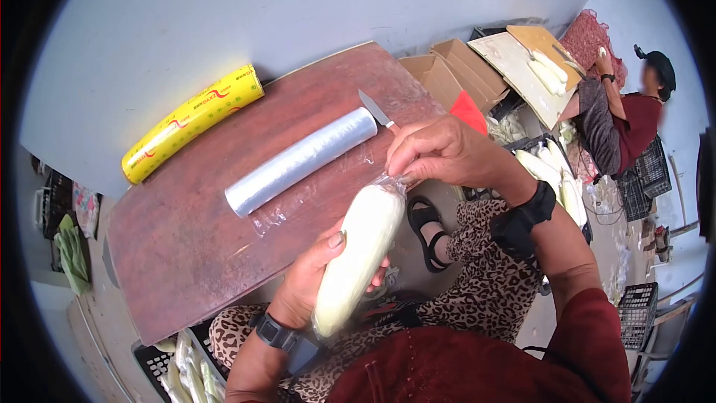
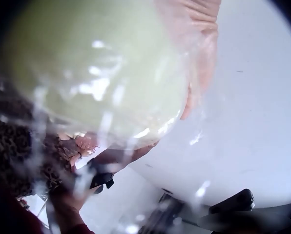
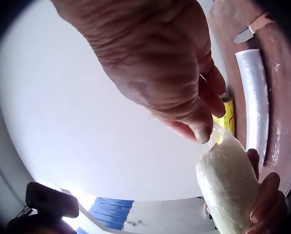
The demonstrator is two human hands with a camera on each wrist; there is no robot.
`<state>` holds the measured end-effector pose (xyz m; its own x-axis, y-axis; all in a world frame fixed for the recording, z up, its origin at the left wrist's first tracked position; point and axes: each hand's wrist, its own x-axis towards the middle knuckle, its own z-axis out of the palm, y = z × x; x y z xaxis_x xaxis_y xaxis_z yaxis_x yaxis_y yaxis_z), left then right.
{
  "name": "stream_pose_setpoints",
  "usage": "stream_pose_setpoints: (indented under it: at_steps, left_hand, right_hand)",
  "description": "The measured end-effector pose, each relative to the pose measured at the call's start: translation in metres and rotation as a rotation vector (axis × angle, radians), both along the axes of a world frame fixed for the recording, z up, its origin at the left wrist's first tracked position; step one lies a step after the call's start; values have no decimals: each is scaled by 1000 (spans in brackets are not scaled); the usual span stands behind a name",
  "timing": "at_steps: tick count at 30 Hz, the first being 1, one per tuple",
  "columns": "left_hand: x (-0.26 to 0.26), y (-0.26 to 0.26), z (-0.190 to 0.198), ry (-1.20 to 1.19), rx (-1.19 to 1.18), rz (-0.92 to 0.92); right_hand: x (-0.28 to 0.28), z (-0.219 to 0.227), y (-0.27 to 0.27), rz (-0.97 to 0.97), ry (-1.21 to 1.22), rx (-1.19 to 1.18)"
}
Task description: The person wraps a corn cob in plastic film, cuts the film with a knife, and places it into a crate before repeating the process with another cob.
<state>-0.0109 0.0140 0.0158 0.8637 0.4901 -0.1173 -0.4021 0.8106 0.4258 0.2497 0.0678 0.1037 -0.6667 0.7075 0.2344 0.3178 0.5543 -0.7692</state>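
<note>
Gripping a wrapped vegetable point(image 1: 358, 254), at lower centre, in curled fingers of the left hand point(image 1: 307, 277); pinching clear film point(image 1: 390, 180) at its upper end in fingers of the right hand point(image 1: 455, 153). At lower left, a black crate point(image 1: 151, 367) of probably long vegetables point(image 1: 192, 375); on the worktop point(image 1: 179, 254), a film roll point(image 1: 302, 160); at right, more whitish vegetables point(image 1: 570, 198).
</note>
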Motion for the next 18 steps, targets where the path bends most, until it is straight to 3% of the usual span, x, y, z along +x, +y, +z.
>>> stream_pose_setpoints:
  at_steps: [6, 9, 15, 18]
  left_hand:
    - [9, 9, 3, 10, 108, 50]
    - [16, 11, 12, 120, 225, 116]
    - [13, 6, 8, 508, 878, 347]
    - [23, 18, 6, 781, 1328, 508]
  right_hand:
    - [-4, 10, -4, -253, -88, -34]
    - [-1, 8, -3, -282, -65, 3]
    - [-10, 0, -16, -412, -72, -5]
    - [-5, 5, -3, -517, -159, -221]
